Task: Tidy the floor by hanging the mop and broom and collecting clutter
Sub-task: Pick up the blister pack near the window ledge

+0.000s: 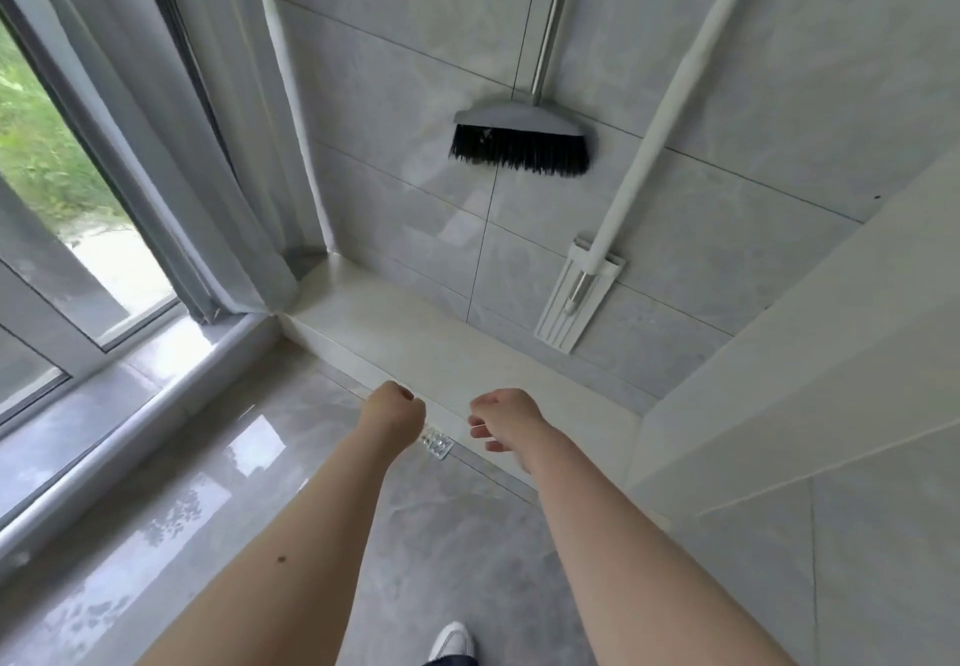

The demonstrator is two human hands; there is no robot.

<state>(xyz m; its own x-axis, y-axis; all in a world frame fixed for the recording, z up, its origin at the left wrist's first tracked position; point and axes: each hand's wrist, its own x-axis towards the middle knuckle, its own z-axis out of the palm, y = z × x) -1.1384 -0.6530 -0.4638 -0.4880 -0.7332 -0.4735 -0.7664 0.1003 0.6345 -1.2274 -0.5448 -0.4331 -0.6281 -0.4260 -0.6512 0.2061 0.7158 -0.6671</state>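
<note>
A grey broom with black bristles hangs on the tiled wall, its metal handle running up out of view. To its right hangs a white flat mop, head down, just above the white ledge. On the grey floor lies a silver blister pack, between my two wrists. My left hand is curled into a loose fist just left of the pack. My right hand hangs to the pack's right with fingers bent downward. What either hand holds, if anything, is hidden.
A window with a grey curtain fills the left side above a raised sill. A white wall or cabinet side stands on the right. The glossy floor stretches toward me, and my white shoe shows at the bottom.
</note>
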